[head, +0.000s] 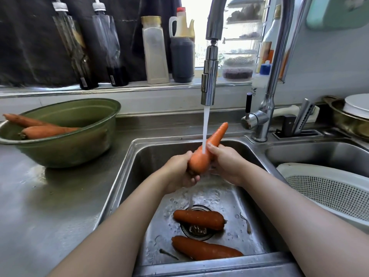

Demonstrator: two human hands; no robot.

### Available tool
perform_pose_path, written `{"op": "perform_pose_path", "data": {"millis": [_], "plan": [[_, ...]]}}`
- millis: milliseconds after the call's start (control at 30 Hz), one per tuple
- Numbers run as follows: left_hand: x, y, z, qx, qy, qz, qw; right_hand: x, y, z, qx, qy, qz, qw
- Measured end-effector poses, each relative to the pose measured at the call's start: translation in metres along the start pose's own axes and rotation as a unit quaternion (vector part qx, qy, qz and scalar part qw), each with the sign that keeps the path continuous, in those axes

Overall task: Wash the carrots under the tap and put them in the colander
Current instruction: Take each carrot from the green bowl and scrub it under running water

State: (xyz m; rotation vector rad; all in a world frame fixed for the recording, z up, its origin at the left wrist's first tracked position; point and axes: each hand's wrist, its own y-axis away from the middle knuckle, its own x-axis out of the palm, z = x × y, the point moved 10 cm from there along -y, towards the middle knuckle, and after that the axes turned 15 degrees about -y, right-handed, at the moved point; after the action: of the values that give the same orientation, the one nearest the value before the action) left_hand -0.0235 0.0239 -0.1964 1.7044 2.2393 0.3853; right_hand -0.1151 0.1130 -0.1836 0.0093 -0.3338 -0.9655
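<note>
Green bowl (65, 154): far left on the steel desk (50, 206). Two carrots (48, 131) lie in it, looking dry and dull, so I count them as unwashed.

Left hand (179, 172): raised over the sink (127, 176), forearm reaching in from the lower left. Its fingers are wrapped under and around the thick end of the held carrot (199, 161), with fingertips showing just below it.

Held carrot: grasped between both hands above the basin, thick end low and toward me, tip angled up and to the right. The water stream (205, 126) from the tap (208, 76) lands on its middle. I judge this to be the rinse step on one carrot.

Sink floor: two more carrots lie wet below my hands, one across the drain (198, 219) and one nearer the front wall (203, 249). I cannot tell whether they count as washed.

Right hand (225, 162): wet and clamped on the carrot's middle, thumb laid on top right beside the stream. The other fingers are hidden behind the carrot.

Colander (329, 188): white, sitting in the right-hand basin, well apart from my hands. The part I can see holds no carrot, so by my reckoning nothing has been delivered and all five carrots remain.
</note>
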Motion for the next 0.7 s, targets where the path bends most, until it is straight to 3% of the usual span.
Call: {"op": "perform_pose_path", "data": {"millis": [133, 200, 400, 600, 700], "plan": [[0.017, 0.014, -0.008, 0.02, 0.084, 0.14, 0.986, 0.002, 0.003, 0.004, 0.001, -0.017, -0.02, 1.0], [0.017, 0.013, -0.01, 0.033, 0.066, 0.141, 0.987, 0.0, 0.002, 0.003, 0.002, -0.032, -0.023, 0.999], [0.007, 0.005, -0.007, 0.047, -0.036, 0.046, 0.997, 0.012, 0.004, 0.002, -0.016, -0.024, 0.009, 1.0], [0.025, 0.013, -0.013, 0.059, 0.044, 0.142, 0.987, -0.002, -0.004, 0.006, -0.009, -0.063, -0.025, 0.998], [0.026, 0.014, -0.016, 0.069, 0.051, 0.142, 0.986, -0.008, -0.003, 0.008, -0.013, -0.036, -0.042, 0.998]]}}
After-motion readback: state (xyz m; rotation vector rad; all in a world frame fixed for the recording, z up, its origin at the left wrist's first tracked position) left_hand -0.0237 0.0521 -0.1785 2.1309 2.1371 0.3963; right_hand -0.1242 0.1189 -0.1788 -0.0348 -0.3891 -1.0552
